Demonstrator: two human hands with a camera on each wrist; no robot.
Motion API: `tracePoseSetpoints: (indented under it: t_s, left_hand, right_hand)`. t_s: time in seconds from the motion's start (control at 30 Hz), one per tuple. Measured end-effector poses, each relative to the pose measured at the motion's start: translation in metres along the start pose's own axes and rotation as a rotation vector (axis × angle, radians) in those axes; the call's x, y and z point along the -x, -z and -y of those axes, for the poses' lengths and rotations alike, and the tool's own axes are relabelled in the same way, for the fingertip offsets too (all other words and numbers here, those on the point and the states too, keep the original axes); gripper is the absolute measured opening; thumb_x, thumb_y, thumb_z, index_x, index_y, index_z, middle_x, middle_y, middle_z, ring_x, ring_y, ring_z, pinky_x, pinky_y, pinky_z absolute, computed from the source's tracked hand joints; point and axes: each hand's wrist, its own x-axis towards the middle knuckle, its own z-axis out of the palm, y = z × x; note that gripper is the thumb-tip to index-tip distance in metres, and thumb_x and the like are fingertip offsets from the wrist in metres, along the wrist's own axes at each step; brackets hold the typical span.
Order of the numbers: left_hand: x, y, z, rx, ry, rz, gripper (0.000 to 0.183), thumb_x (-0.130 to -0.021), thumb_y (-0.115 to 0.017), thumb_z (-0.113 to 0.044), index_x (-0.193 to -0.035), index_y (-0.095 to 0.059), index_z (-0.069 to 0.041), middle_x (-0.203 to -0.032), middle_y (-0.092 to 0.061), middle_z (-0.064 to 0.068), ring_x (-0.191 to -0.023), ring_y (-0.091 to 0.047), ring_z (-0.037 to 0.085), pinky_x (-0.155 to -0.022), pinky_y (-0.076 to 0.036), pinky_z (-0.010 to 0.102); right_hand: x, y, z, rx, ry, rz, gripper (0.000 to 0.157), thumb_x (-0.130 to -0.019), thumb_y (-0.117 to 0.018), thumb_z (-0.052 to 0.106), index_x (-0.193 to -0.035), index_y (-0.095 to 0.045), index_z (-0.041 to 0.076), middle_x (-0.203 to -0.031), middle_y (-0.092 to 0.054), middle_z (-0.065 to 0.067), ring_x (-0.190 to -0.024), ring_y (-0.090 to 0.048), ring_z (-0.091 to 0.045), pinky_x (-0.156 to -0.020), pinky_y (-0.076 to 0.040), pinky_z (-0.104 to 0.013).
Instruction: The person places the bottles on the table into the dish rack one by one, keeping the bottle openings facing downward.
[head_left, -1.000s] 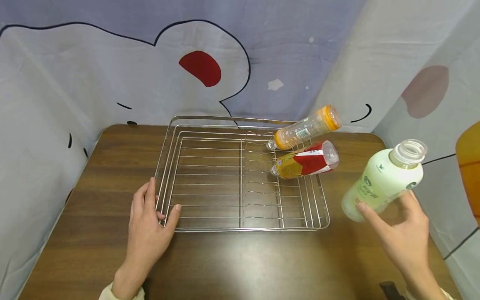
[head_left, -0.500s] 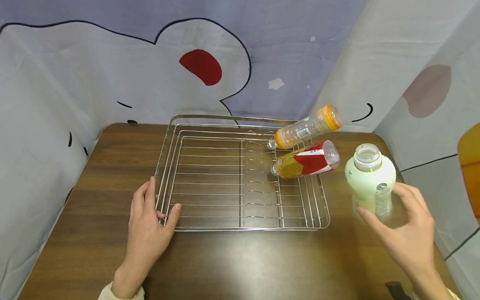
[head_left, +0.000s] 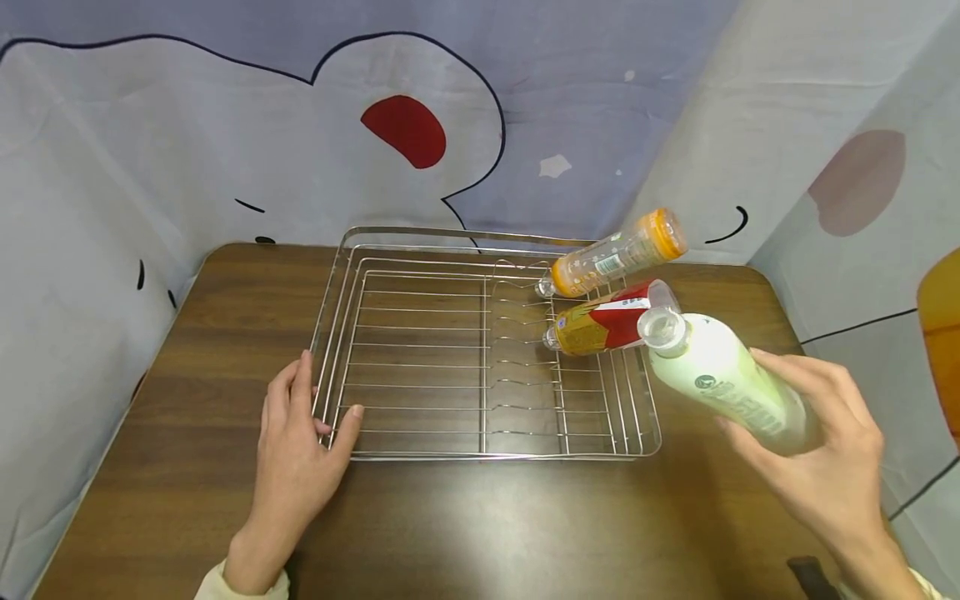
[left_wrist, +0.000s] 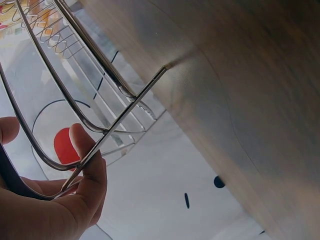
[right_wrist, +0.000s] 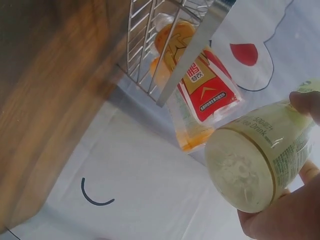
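Observation:
My right hand (head_left: pixel 832 450) grips a pale green plastic bottle (head_left: pixel 723 375) that has no cap. It is held in the air beside the rack's right end, tilted so its mouth points left; its round base (right_wrist: pixel 242 170) shows in the right wrist view. At the left front corner of the metal wire dish rack (head_left: pixel 480 456), my left hand (head_left: pixel 300 450) holds the rim, fingers outside and thumb inside. The left wrist view shows a finger (left_wrist: pixel 87 150) curled round the wires. A red and gold bottle (head_left: pixel 611 321) and a clear bottle with orange ends (head_left: pixel 615 254) lean neck-down in the rack's right side.
The rack stands on a brown wooden table (head_left: pixel 480 533). A printed curtain (head_left: pixel 225 125) hangs behind and at both sides. An orange shape (head_left: pixel 941 325) shows at the right edge. Near my right wrist is a dark strip (head_left: pixel 813 577).
The green bottle has tipped from leaning right, through upright, to leaning left, its mouth now near the red bottle. My right hand has turned with it. My left hand stays on the rack.

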Motion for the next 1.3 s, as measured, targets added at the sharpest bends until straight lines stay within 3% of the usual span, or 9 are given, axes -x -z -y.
tracePoseSetpoints:
  t_s: [0.17, 0.4, 0.6, 0.73, 0.9, 1.13, 1.3]
  left_hand:
    - [0.000, 0.000, 0.000, 0.000, -0.004, -0.005, 0.089, -0.097, -0.079, -0.019, -0.171, -0.034, 0.003, -0.161, -0.044, 0.027, -0.084, -0.068, 0.032, -0.090, -0.049, 0.058]
    - [-0.001, 0.000, 0.000, 0.005, -0.003, 0.000, 0.089, -0.098, -0.079, -0.020, -0.171, -0.034, 0.003, -0.161, -0.043, 0.028, -0.084, -0.070, 0.034, -0.088, -0.050, 0.057]
    - [-0.001, 0.000, 0.000, 0.005, 0.000, 0.006, 0.089, -0.098, -0.078, -0.021, -0.171, -0.033, 0.003, -0.162, -0.042, 0.028, -0.084, -0.070, 0.033, -0.088, -0.050, 0.056]
    - [0.000, 0.000, 0.000, 0.005, 0.003, 0.008, 0.089, -0.098, -0.078, -0.021, -0.171, -0.034, 0.003, -0.162, -0.042, 0.028, -0.084, -0.069, 0.033, -0.088, -0.050, 0.056]
    - [0.000, 0.001, 0.000, 0.006, 0.007, 0.009, 0.088, -0.098, -0.078, -0.020, -0.171, -0.034, 0.003, -0.162, -0.042, 0.028, -0.084, -0.069, 0.033, -0.087, -0.051, 0.055]
    - [-0.001, 0.000, -0.002, 0.007, 0.020, 0.030, 0.090, -0.099, -0.078, -0.021, -0.172, -0.032, 0.001, -0.164, -0.041, 0.026, -0.083, -0.068, 0.030, -0.088, -0.050, 0.054]
    - [-0.001, 0.001, -0.001, 0.007, 0.019, 0.014, 0.090, -0.098, -0.079, -0.020, -0.172, -0.032, 0.002, -0.163, -0.042, 0.027, -0.084, -0.069, 0.031, -0.089, -0.050, 0.056]
  right_hand:
    - [-0.005, -0.002, 0.004, 0.013, 0.062, 0.005, 0.063, -0.076, -0.087, 0.035, -0.125, -0.080, -0.004, -0.130, -0.065, 0.019, -0.122, -0.059, -0.001, -0.099, -0.038, -0.016]
    - [-0.011, -0.001, 0.008, 0.062, 0.117, 0.035, 0.059, -0.080, -0.080, 0.043, -0.119, -0.083, -0.001, -0.126, -0.064, 0.019, -0.120, -0.054, 0.001, -0.096, -0.036, -0.014]
    - [-0.017, 0.002, 0.007, 0.163, 0.194, 0.110, 0.057, -0.087, -0.071, 0.049, -0.118, -0.084, 0.003, -0.114, -0.069, -0.012, -0.119, -0.047, 0.003, -0.097, -0.032, -0.016]
    - [-0.023, 0.003, 0.007, 0.235, 0.278, 0.164, 0.059, -0.096, -0.064, 0.057, -0.116, -0.085, 0.006, -0.110, -0.069, -0.023, -0.110, -0.052, -0.014, -0.103, -0.027, -0.023]
    - [-0.028, 0.005, 0.007, 0.328, 0.338, 0.215, 0.059, -0.101, -0.056, 0.061, -0.118, -0.086, 0.013, -0.110, -0.070, -0.021, -0.100, -0.055, -0.047, -0.097, -0.027, -0.033]
    - [-0.030, 0.008, 0.009, 0.389, 0.353, 0.243, 0.058, -0.102, -0.051, 0.061, -0.120, -0.086, 0.018, -0.110, -0.070, -0.021, -0.103, -0.056, -0.052, -0.086, -0.031, -0.046]
    - [-0.034, 0.008, 0.009, 0.413, 0.417, 0.270, 0.057, -0.105, -0.049, 0.059, -0.121, -0.085, 0.018, -0.110, -0.069, -0.023, -0.100, -0.056, -0.052, -0.078, -0.031, -0.056]
